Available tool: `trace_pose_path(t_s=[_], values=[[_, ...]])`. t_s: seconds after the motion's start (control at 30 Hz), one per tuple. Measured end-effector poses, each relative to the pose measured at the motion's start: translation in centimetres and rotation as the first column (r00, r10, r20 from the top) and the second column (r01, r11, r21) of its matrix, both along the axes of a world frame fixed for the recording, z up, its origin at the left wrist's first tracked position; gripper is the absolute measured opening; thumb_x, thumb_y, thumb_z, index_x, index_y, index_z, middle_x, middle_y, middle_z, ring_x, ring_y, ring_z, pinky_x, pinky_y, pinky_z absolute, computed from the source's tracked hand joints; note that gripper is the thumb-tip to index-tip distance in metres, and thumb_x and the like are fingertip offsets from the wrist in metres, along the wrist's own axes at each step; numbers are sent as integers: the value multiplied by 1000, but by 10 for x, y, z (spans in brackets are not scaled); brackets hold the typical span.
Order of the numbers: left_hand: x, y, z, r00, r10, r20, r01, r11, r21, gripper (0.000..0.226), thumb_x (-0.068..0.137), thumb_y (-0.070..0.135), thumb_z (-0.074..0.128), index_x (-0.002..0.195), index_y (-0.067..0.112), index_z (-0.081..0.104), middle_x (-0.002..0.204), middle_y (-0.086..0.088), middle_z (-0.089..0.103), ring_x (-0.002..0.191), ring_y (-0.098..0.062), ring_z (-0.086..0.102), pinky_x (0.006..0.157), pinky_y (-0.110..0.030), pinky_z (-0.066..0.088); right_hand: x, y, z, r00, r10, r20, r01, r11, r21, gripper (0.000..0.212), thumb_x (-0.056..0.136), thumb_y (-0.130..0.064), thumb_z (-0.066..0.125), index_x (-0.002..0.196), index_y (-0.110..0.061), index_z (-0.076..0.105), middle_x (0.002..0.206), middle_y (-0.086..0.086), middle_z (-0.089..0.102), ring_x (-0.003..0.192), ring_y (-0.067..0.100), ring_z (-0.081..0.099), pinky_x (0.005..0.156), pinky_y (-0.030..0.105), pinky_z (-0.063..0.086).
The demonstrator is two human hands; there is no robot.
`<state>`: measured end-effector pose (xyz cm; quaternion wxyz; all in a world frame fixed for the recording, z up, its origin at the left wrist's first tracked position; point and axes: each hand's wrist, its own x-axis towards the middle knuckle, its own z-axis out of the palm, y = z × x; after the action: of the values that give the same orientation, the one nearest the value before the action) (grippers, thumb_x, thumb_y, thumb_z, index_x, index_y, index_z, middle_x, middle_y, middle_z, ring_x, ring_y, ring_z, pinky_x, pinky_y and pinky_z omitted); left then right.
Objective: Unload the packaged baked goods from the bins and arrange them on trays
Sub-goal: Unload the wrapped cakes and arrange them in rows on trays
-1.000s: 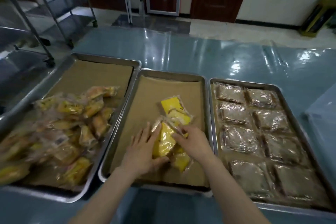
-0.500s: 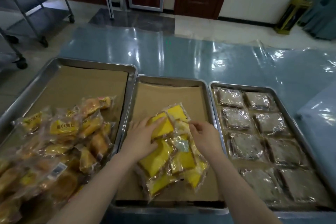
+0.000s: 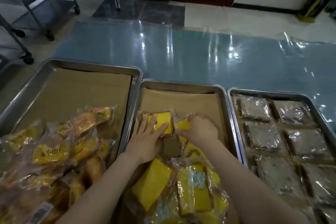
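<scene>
Laying out clear-wrapped yellow cake slices (image 3: 163, 117) on the brown paper liner (image 3: 181, 103) of the middle steel tray (image 3: 181, 85), at centre frame. Left hand (image 3: 145, 138) flat and open, straight fingers pressed down on one slice; right hand (image 3: 201, 129) just beside it, curled round the edge of a second yellow slice (image 3: 182, 124), thumb hidden.

To do it well: slide rather than lift, pinning the placed slice with the flat palm while drawing the neighbour up square against it. Start the row at the far end of the liner, toward upper frame, and work back, with no overlap of wrapper flaps. Copy the grid of dark wrapped squares (image 3: 261, 136) in the right-hand tray (image 3: 272, 92): two columns, edges aligned. Go easy on pressure; probably soft sponge, likely to dent. Watch for slick film skating over the paper.

Appearance: bright yellow blocks, roughly rectangular, brown along the crust edge, each sealed in glossy crinkled film with loose flaps. Further yellow slices (image 3: 181, 196) heaped unsorted at lower centre, in the near end of the same tray, between the forearms. At lower left, in the left steel tray (image 3: 91, 64), a loose pile of orange-yellow bread packets (image 3: 63, 151) with printed labels, not yet arranged.
</scene>
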<state>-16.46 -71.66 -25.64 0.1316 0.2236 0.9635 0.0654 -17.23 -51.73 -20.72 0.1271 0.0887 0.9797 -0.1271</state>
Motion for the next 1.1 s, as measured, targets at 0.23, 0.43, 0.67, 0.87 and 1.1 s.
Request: trace_pose_path(t_s=[0.23,0.43,0.67,0.87,1.1], values=[[-18,10,-1,993,54,-107,-58,998,-32,67,97,48,34,138,51,-19,159,-6,-7,143,-32,-15,111,-52,-16,-16,22,-2,997,73,-13,-73,996,43,53,77,-31,72,126,-25,51,123,2,57,108,27,55,84,38,50],[-13,26,-1,984,91,-150,-89,996,20,68,95,49,38,145,44,-8,156,-13,-15,139,-32,-23,110,-43,-15,-29,40,-19,980,123,-158,-107,989,103,52,96,-43,45,144,-31,33,160,6,12,146,31,4,117,48,13],[-14,37,-11,988,155,-14,-155,988,14,75,86,72,18,137,44,-29,145,-10,-40,131,-31,-40,105,-41,-24,-24,55,-38,928,350,-125,-337,934,117,62,90,-16,52,142,-42,31,160,-10,6,142,21,-23,108,49,-20],[-39,35,-14,993,116,-37,-116,993,-11,74,85,72,15,137,45,-31,146,-9,-40,129,-29,-43,102,-41,-28,-39,62,-38,941,221,-257,-213,975,62,62,90,-16,53,145,-32,29,161,2,6,146,25,-10,117,42,-3],[-77,42,-19,989,131,-67,-133,991,-23,76,87,70,21,139,43,-28,145,-10,-40,130,-29,-42,101,-41,-29,-59,50,-53,963,237,-131,-215,963,162,65,91,-65,20,148,-45,-2,159,-4,-16,140,30,-28,111,57,-13]])
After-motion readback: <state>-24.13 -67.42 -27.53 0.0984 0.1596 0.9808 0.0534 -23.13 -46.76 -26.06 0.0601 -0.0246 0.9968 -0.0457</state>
